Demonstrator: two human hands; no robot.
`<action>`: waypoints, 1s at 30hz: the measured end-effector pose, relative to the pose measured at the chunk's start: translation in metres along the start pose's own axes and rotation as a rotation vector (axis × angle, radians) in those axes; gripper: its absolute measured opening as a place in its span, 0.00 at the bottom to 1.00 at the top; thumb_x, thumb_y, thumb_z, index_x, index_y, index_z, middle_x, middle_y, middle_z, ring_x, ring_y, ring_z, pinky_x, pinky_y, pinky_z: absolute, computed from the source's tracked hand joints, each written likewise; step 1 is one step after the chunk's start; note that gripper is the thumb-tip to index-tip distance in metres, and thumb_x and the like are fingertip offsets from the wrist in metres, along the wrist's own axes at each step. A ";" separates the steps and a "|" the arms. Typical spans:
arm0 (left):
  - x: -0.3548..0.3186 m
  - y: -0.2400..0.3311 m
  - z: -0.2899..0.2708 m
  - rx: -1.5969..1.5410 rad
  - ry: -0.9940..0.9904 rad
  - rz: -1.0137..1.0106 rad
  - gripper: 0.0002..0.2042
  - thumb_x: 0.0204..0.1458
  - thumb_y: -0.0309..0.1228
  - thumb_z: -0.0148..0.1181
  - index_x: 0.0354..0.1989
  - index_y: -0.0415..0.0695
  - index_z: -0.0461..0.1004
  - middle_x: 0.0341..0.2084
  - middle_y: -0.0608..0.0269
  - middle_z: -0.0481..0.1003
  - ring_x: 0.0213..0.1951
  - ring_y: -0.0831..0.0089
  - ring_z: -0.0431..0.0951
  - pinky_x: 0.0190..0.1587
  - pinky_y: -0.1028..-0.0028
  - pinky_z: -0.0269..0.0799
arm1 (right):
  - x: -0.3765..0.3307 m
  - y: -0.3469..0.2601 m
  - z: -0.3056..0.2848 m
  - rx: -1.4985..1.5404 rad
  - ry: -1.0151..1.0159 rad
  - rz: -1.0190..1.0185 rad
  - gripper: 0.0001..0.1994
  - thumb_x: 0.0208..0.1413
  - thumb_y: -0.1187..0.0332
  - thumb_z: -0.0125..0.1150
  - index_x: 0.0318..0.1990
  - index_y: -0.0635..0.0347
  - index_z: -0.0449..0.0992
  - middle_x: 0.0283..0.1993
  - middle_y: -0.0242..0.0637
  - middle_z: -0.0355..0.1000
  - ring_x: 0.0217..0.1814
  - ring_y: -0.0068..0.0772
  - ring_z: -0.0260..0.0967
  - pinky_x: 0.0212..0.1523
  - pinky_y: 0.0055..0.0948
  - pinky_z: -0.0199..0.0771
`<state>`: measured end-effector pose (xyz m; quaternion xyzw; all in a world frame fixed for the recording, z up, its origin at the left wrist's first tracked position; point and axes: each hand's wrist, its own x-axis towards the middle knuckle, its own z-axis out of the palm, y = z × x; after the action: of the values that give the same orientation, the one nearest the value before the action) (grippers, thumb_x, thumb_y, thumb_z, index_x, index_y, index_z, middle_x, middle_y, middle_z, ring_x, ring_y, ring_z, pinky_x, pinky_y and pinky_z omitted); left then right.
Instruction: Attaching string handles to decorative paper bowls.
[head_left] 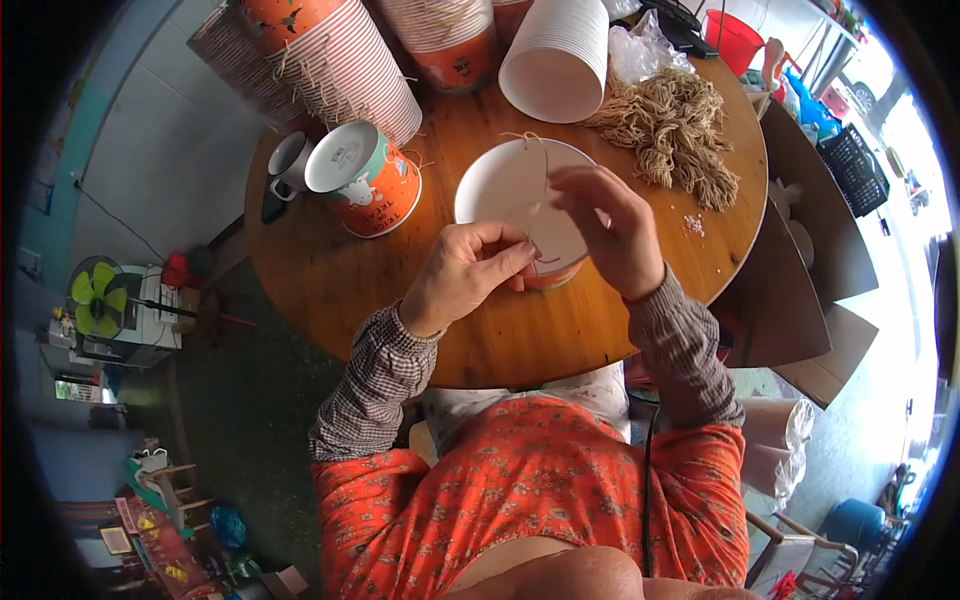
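Note:
An orange paper bucket with a white inside (505, 190) stands upright on the round wooden table (330, 270) in front of me. My left hand (462, 275) pinches the bucket's near rim, thumb and fingers closed on it. My right hand (612, 228) hovers over the bucket's right side and holds a thin beige string (540, 165) that loops up over the opening. A heap of the same beige strings (672, 128) lies on the table to the right, beyond my right hand.
Long stacks of orange-and-white paper buckets (330, 65) lie on their sides at the back; one stack (555, 60) shows its white inside. A single bucket (365, 180) and a white mug (288, 162) lie left. Cardboard boxes (810, 290) stand right, a fan (95, 298) left.

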<state>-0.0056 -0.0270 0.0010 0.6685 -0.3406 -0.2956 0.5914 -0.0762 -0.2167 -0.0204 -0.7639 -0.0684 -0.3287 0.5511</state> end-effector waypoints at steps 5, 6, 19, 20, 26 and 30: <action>0.000 -0.001 0.001 -0.027 0.038 0.014 0.07 0.59 0.28 0.56 0.36 0.35 0.75 0.25 0.68 0.76 0.26 0.85 0.74 0.30 0.83 0.71 | -0.023 -0.009 -0.013 -0.262 -0.148 -0.107 0.10 0.48 0.68 0.68 0.38 0.56 0.78 0.41 0.33 0.76 0.50 0.37 0.71 0.57 0.37 0.61; 0.001 0.001 0.002 -0.019 0.045 0.007 0.07 0.59 0.28 0.56 0.36 0.35 0.75 0.25 0.68 0.76 0.26 0.85 0.74 0.30 0.83 0.71 | -0.025 -0.010 -0.012 -0.316 -0.154 -0.175 0.10 0.46 0.68 0.69 0.38 0.54 0.78 0.41 0.31 0.76 0.50 0.36 0.71 0.59 0.39 0.58; -0.001 -0.001 -0.001 0.266 0.015 0.067 0.06 0.56 0.28 0.59 0.35 0.36 0.75 0.26 0.68 0.77 0.27 0.83 0.75 0.33 0.80 0.73 | -0.028 0.003 0.001 0.091 0.003 0.083 0.05 0.54 0.80 0.58 0.38 0.65 0.72 0.33 0.38 0.74 0.37 0.28 0.75 0.38 0.25 0.74; -0.001 -0.001 -0.002 0.289 0.033 0.073 0.07 0.56 0.28 0.59 0.35 0.36 0.75 0.26 0.68 0.77 0.28 0.82 0.76 0.33 0.80 0.73 | -0.029 0.003 0.001 0.090 0.005 0.083 0.05 0.54 0.80 0.58 0.38 0.65 0.72 0.33 0.38 0.74 0.37 0.28 0.75 0.38 0.25 0.74; -0.003 0.002 -0.006 0.305 0.135 0.121 0.07 0.56 0.29 0.58 0.34 0.37 0.75 0.27 0.69 0.78 0.29 0.83 0.75 0.34 0.80 0.72 | -0.028 0.002 -0.001 0.074 0.037 0.062 0.04 0.54 0.80 0.58 0.37 0.65 0.73 0.33 0.38 0.73 0.36 0.29 0.75 0.37 0.25 0.74; -0.003 0.008 -0.005 -0.179 0.147 0.019 0.07 0.58 0.29 0.57 0.35 0.37 0.76 0.32 0.69 0.77 0.35 0.86 0.74 0.40 0.82 0.70 | -0.020 -0.014 -0.007 -0.227 -0.043 -0.153 0.06 0.51 0.77 0.62 0.37 0.60 0.75 0.36 0.37 0.72 0.36 0.37 0.74 0.35 0.28 0.74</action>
<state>-0.0044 -0.0218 0.0091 0.6296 -0.2746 -0.2694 0.6750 -0.1010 -0.2120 -0.0192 -0.8208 -0.1007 -0.3588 0.4328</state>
